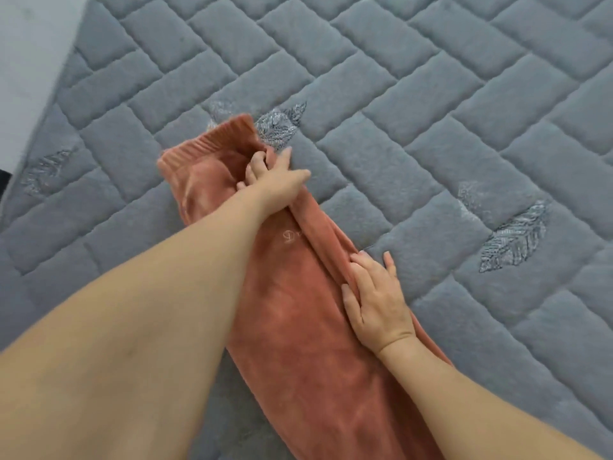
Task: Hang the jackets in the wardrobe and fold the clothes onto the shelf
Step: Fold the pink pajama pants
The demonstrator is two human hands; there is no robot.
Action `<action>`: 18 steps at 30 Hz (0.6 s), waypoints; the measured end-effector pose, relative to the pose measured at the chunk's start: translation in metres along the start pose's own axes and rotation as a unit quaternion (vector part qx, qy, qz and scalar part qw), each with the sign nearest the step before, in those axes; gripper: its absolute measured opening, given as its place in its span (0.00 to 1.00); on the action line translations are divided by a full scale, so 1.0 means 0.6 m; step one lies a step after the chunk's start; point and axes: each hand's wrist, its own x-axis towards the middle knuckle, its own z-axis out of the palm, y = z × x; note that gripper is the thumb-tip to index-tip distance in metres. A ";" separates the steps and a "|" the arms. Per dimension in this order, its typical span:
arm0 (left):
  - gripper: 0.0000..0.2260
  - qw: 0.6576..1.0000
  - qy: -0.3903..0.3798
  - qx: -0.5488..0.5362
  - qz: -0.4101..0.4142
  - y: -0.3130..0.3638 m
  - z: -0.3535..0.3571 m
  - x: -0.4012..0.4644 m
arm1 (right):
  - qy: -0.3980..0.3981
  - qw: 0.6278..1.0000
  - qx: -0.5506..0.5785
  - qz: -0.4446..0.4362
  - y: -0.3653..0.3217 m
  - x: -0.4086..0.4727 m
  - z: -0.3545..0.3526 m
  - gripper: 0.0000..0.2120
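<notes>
Garment (308,333), rust-coloured and plush, laid long and narrow across grey quilted bed cover (431,111), ribbed hem (212,141) at far end, near end running off bottom edge. Small pale stitched lettering partway along, too small to read. Folded edge running down right side of cloth.

Left hand (275,184) reached far forward, fingers curled into cloth just below hem; grip clenched on garment, thumb lying out flat toward cover. Right hand (374,303) nearer, on same folded edge: fingers bent at knuckles and tucked over fold, seemingly pinching it, though fingertips mostly hidden in pile; thumb spread onto cover beside cloth.

Silver embroidered feather (514,237) on cover right of garment, well apart. Another feather (278,127) touching hem's far corner, a third (46,171) near left edge. Pale floor (26,61) beyond cover at upper left.
</notes>
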 end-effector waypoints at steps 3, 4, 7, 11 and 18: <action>0.29 0.996 -0.001 0.090 0.022 -0.005 0.023 -0.009 | 0.001 1.000 -0.007 -0.006 0.001 0.000 0.000 0.16; 0.30 0.995 0.004 0.090 0.039 -0.003 0.021 -0.017 | 0.003 1.000 -0.010 -0.006 0.000 0.000 0.000 0.15; 0.33 0.990 0.050 0.093 0.089 -0.015 0.014 -0.076 | 0.005 1.000 -0.016 -0.005 0.000 0.000 0.001 0.13; 0.33 0.991 0.046 0.096 0.083 -0.091 0.080 -0.204 | 0.004 1.000 -0.014 -0.009 0.002 0.001 0.003 0.15; 0.37 0.992 -0.035 0.119 0.038 -0.126 0.136 -0.169 | 0.024 0.999 -0.034 -0.021 0.003 0.002 0.007 0.16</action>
